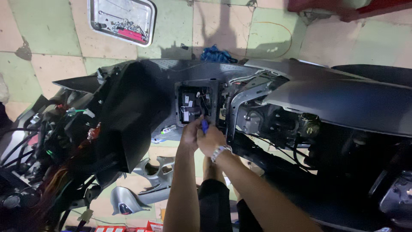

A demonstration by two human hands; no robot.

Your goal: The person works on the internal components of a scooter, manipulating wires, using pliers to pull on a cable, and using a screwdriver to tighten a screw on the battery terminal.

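A scooter lies stripped of its panels, with an open battery compartment (193,103) in the floorboard holding a black battery and wires. My left hand (190,132) and my right hand (211,138) are together at the compartment's lower edge. My right hand, with a beaded bracelet on its wrist, grips a small blue-handled tool (204,125) pointed into the compartment. My left hand's fingers are closed at the same spot, beside the tool; what they hold is hidden.
A metal tray (122,19) with tools and screws lies on the tiled floor at the top. A blue rag (218,55) sits behind the scooter. Exposed wiring (47,141) fills the left side. Loose grey panels (146,184) lie by my legs.
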